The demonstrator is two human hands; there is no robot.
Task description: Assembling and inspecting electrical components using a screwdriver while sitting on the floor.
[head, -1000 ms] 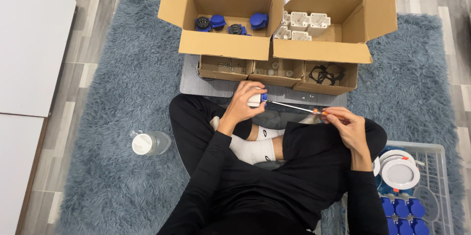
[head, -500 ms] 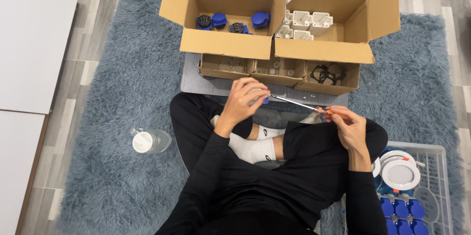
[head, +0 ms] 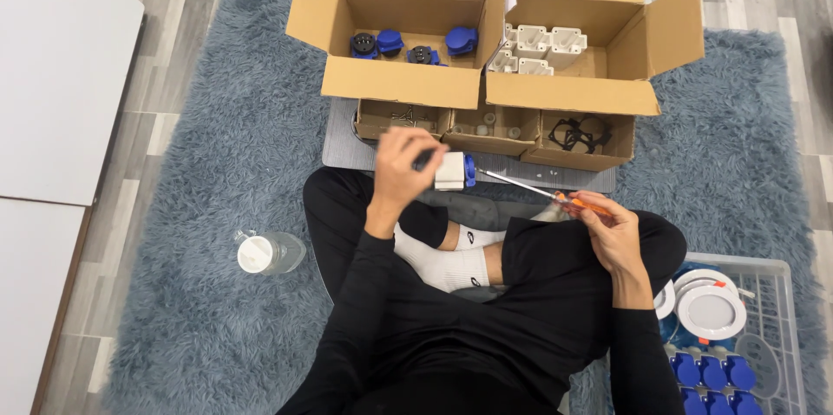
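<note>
I sit cross-legged on a shaggy grey-blue rug. My left hand [head: 406, 167] grips a small white socket housing with a blue face [head: 455, 170], held above my knee. My right hand [head: 611, 233] holds an orange-handled screwdriver [head: 540, 193]; its thin metal shaft points left, with the tip at the blue face of the housing. Both hands hover just in front of three small cardboard trays.
Two open cardboard boxes stand ahead: the left box [head: 395, 77] holds blue parts, the right box [head: 573, 94] white housings. Small trays [head: 486, 129] hold screws and black rings. A clear bottle [head: 269, 252] lies left. A wire basket [head: 764, 337] of blue and white parts sits right. White panels at left.
My left hand has turned the housing so its blue face points right, and shifted slightly left. The screwdriver has tilted a little, its tip staying at the housing.
</note>
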